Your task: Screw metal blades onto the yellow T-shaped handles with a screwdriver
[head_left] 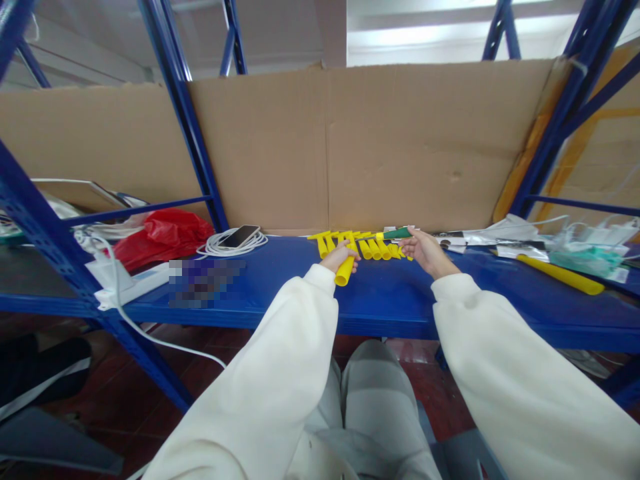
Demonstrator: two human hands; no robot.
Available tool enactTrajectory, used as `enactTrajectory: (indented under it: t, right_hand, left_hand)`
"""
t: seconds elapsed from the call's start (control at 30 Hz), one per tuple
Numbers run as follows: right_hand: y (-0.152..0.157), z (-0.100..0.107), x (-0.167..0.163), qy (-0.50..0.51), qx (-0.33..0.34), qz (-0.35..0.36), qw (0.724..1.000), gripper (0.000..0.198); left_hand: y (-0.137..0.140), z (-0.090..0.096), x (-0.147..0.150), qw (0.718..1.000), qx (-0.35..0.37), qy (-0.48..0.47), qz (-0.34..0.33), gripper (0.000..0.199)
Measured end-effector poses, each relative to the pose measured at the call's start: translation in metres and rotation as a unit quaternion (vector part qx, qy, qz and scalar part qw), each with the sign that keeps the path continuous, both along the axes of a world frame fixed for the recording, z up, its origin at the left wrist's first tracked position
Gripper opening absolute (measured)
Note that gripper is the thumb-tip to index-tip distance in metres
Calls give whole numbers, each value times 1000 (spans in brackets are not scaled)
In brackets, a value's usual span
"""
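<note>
My left hand (339, 256) is closed around a yellow tube (345, 275), its round end tilted toward me. Pinched in the fingers of my right hand (425, 252) is a screwdriver (398, 233) with a green and yellow handle. Its thin shaft points left, toward the upper part of the held tube; whether the tip touches it I cannot tell. Several more yellow tubes (376, 251) lie side by side on the blue shelf (295, 293), behind and between my hands.
Left on the shelf are a phone (241, 236) on a coiled white cable (213, 249), a red plastic bag (163, 239) and a white power strip (145, 283). A long yellow tube (563, 275) and clear packaging (590, 247) lie right. Cardboard (390, 147) walls the back.
</note>
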State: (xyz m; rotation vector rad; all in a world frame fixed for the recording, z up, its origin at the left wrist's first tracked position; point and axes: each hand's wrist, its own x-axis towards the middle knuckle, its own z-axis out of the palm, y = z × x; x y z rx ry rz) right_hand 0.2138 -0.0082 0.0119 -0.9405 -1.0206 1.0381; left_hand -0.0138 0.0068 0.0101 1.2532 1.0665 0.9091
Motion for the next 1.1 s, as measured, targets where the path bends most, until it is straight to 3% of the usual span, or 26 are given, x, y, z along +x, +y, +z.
enactTrajectory:
  t: [0.23,0.83,1.1]
  right_hand:
    - [-5,5,-4,33,-8,18,999,21]
    - [-2,0,-2,-37,2,-8,999,39]
    - [-4,1,-4,-48,-19,-33,998,39]
  left_hand:
    - [-5,3,0,1000,7,-6,2,84]
    - [0,-1,3,999,4,-24,38,79]
    - [1,0,1,1000,-2,-23,18,83]
